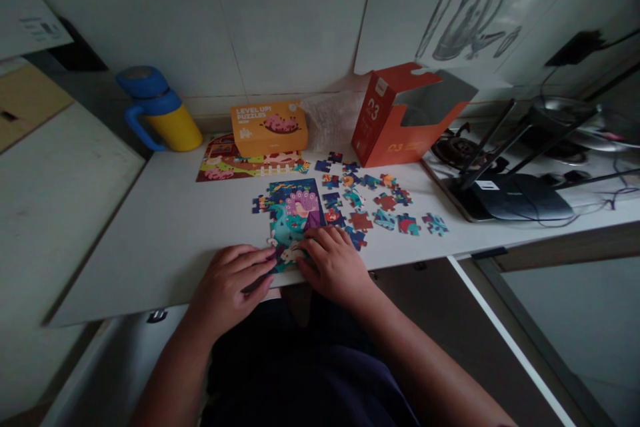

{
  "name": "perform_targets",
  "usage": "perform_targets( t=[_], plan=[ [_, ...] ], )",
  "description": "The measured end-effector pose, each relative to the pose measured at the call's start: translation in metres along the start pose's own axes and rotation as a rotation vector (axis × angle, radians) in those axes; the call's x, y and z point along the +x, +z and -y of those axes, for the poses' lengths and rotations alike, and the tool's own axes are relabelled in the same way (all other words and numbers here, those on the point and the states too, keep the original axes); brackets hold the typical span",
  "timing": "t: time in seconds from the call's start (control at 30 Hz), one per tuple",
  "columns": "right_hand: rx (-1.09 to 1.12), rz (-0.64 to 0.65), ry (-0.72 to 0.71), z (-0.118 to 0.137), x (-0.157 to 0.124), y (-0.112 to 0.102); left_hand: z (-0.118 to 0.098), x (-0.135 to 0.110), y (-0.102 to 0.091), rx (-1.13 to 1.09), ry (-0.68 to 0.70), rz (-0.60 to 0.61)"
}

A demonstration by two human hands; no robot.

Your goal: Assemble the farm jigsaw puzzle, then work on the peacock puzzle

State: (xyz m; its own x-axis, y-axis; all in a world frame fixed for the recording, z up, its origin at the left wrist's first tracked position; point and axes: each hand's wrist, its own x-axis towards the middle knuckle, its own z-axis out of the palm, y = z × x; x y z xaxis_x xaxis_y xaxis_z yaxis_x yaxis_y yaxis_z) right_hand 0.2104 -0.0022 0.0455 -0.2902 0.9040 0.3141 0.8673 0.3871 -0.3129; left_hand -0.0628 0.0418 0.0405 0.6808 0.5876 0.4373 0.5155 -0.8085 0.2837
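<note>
A partly joined jigsaw puzzle (287, 217) lies on the white counter in front of me, showing a pink peacock on a blue and teal ground. My left hand (227, 290) is at its lower left edge, fingers stretched out and thumb apart. Over the lower right part rests my right hand (337, 263), its fingers slightly bent and spread on the pieces. Both hands cover some of the near edge, so the pieces under the fingertips are hidden. Several loose puzzle pieces (360, 220) are scattered to the right, and a small piece (259, 203) sticks out at the left.
Behind the puzzle are an orange puzzle box (270, 130), a farm picture sheet (225, 163), clear plastic wrap (333, 120) and an open red box (400, 120). A blue and yellow jug (167, 117) stands back left. To the right are a black router (515, 197) and a gas burner (463, 147).
</note>
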Motion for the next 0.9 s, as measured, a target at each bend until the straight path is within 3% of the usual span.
perform_targets(
  t=[0.9],
  plan=[
    [0.014, 0.001, -0.003, 0.0000, 0.0003, -0.0009, -0.0033, 0.0018, -0.0016, 0.003, -0.018, -0.011]
  ],
)
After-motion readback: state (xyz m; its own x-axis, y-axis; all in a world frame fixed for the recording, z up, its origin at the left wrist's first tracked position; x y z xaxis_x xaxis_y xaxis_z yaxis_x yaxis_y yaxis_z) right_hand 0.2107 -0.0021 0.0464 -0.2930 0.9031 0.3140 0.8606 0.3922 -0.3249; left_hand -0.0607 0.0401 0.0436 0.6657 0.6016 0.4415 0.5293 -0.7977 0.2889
